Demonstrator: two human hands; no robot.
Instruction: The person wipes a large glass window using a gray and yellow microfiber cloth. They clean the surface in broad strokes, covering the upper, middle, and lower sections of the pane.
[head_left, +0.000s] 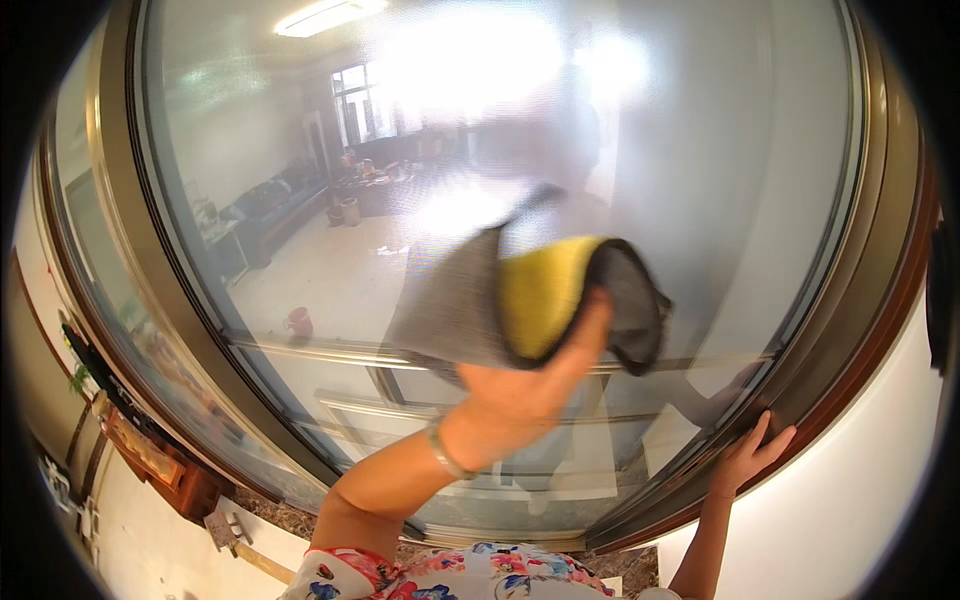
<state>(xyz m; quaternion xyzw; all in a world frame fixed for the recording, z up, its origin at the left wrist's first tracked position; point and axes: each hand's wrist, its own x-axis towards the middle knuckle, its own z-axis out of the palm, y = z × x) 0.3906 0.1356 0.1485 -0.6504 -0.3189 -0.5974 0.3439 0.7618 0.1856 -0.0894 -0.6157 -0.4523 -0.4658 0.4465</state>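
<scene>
My left hand (517, 397), with a bangle (448, 454) at its wrist, grips a grey and yellow cloth with a dark border (450, 300). The cloth is bunched and folded over against the glass pane (712, 187) of a metal-framed sliding door; its edges are slightly blurred. To the lower right, my right hand (742, 457) rests with fingers spread on the brown door frame (795, 405), holding nothing. The fingers of my left hand are partly hidden by the cloth.
A metal door stile (150, 247) runs down the left side. Beyond it stands a wooden cabinet (161, 465) near the pale floor (142, 540). A red bucket (298, 322) and a dark sofa (274, 202) appear in the glass, seen through it or reflected. A white wall (810, 525) lies at right.
</scene>
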